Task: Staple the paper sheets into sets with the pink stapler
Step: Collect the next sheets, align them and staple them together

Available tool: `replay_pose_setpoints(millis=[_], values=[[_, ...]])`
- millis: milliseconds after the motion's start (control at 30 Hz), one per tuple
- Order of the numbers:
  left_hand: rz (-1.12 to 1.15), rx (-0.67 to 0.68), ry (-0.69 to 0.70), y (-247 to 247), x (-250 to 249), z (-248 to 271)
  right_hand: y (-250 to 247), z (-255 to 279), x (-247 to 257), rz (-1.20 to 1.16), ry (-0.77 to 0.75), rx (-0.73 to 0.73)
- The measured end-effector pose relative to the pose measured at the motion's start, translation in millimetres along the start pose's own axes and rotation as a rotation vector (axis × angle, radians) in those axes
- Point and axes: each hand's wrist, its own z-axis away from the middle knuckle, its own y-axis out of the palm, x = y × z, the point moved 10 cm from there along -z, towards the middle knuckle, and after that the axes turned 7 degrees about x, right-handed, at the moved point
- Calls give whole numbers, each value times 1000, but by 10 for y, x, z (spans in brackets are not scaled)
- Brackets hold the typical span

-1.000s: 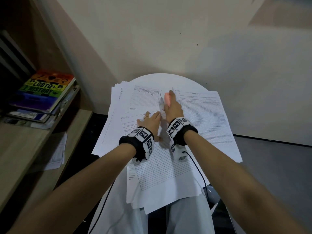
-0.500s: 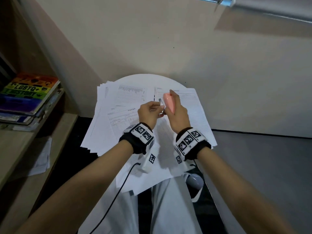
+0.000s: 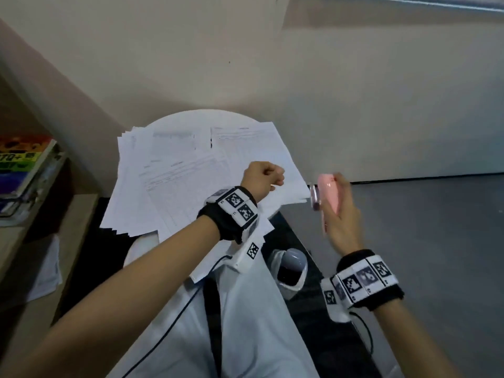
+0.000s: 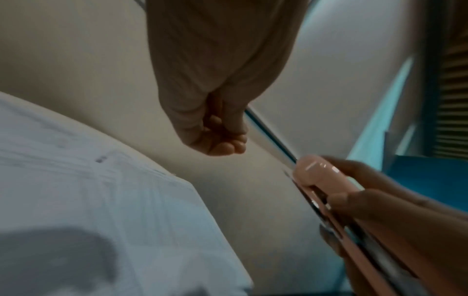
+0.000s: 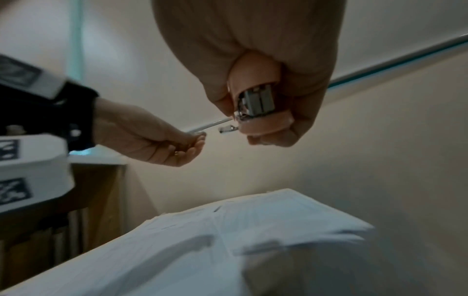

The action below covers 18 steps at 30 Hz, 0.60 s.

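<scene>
A loose spread of printed paper sheets covers the round white table. My right hand grips the pink stapler in the air, right of the table's edge and above the floor. Its metal magazine stands slightly apart from the pink body. The right wrist view shows the stapler end-on in my right hand, metal parts showing. My left hand hovers over the sheets, curled into a fist; nothing shows in it. In the left wrist view my left hand is apart from the stapler.
A wooden shelf with stacked books stands at the left, with a loose sheet on a lower board. The wall lies right behind the table. Grey floor opens to the right. A white shoe and a cable are near my lap.
Both hands lifted off the sheets. My left hand touched the stapler's front, then drew back into a fist. My right hand carried the stapler right, past the table's edge.
</scene>
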Motion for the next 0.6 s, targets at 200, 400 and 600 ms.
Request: replay_pose_setpoints(millis=[200,400,600], values=[[-83,208,-326,1332,1070,-13,-702,570,-1043,-107,222,-161],[-178,16,-595,1298,2450,-21,-1067,1172,-2082,-110,396,-254],[-211,-47,-695,1254,3481,-129,-1148,1686,-2655,-145,514,-311]])
